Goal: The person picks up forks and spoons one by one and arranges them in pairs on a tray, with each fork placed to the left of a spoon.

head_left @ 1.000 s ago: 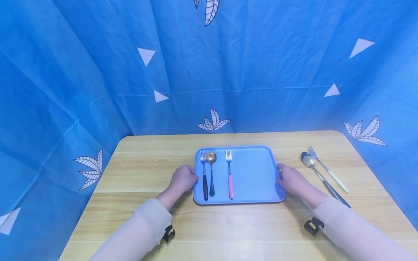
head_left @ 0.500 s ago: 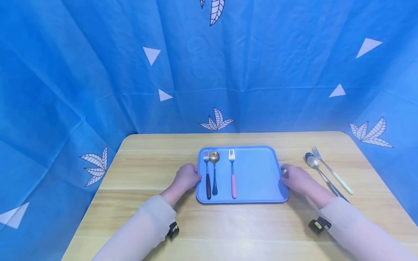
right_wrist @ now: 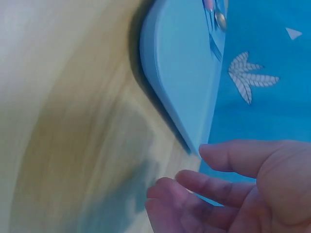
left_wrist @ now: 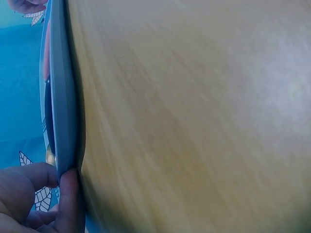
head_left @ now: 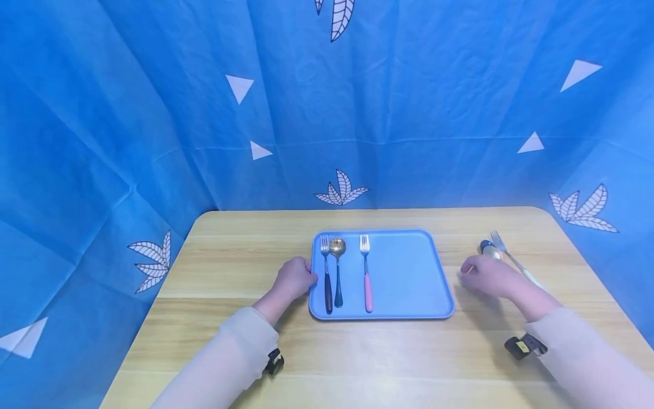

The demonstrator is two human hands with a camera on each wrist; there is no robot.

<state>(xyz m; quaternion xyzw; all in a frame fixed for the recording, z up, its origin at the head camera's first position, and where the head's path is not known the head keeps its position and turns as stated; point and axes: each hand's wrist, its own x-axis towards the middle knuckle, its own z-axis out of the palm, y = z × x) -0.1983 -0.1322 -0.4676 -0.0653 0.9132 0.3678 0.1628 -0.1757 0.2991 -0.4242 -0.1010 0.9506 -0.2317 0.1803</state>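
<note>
The blue tray (head_left: 409,278) lies on the table, holding a dark-handled fork (head_left: 327,284), a gold-bowled spoon (head_left: 338,278) and a pink-handled fork (head_left: 368,284). At its left edge the left hand (head_left: 293,278) grips the rim; in the left wrist view the thumb and fingers (left_wrist: 70,199) pinch the tray's side. Off the tray's right edge is the right hand (head_left: 490,276), holding nothing, its fingers bent loosely with a gap to the thumb in the right wrist view. Partly hidden behind that hand lie a silver spoon (head_left: 493,252) and a light-handled fork (head_left: 498,241).
A dark blue rounded utensil end (head_left: 486,245) shows beside the silver spoon. The wooden table (head_left: 368,358) extends around the tray, with a blue patterned curtain (head_left: 419,113) behind it and at both sides.
The right hand has let go of the tray's right edge and moved right, over the loose cutlery. The left hand keeps its grip. The whole head view has shifted slightly.
</note>
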